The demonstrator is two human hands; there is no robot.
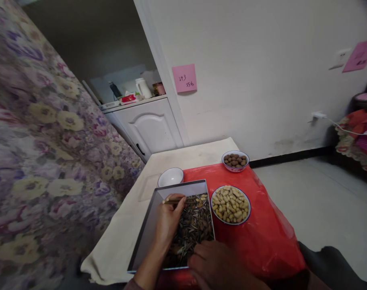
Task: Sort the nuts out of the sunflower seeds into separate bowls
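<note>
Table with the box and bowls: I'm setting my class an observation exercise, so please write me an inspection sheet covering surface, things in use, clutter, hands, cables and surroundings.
Surface: pale cloth, with a red sheet over part.
Things in use: box of dark seeds and some paler pieces; peanut bowl on its right; nut bowl and white bowl farther back.
Clutter: white jug and red packet on the cabinet.
Hands: left hand holds chopsticks; right hand at the box's near edge, grip unclear.
Cables: white cable from a wall plug, far right.
Surroundings: flowered curtain left; pink note on the wall.
</note>
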